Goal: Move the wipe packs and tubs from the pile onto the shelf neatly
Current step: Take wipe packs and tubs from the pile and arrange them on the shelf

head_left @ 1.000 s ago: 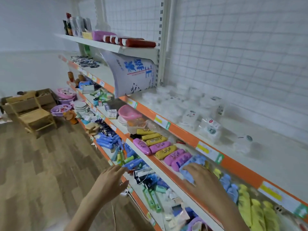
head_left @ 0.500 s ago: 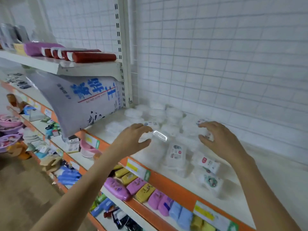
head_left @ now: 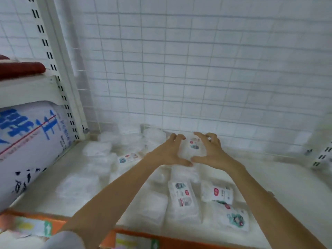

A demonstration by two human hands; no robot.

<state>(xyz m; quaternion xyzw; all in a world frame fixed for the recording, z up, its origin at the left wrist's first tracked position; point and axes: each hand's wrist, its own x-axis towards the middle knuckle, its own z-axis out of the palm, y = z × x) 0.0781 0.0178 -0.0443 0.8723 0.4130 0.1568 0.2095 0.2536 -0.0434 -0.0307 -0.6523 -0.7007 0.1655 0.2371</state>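
Reaching toward the back of the shelf, your left hand and right hand bracket a wipe pack between them, fingers spread and curled, thumbs nearly meeting at its near edge. Whether either hand actually grips it yet, I cannot tell. Its long axis seems to run away from you, and both hands sit about equally near. Other packs lie nearer the front edge.

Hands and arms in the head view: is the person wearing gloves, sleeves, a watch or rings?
Both hands, left and right, are bare: no gloves, no rings that I can make out. The forearms are bare too, with no watch or band at either wrist and no sleeve in frame. The picture is blurred, so fine marks would not show.
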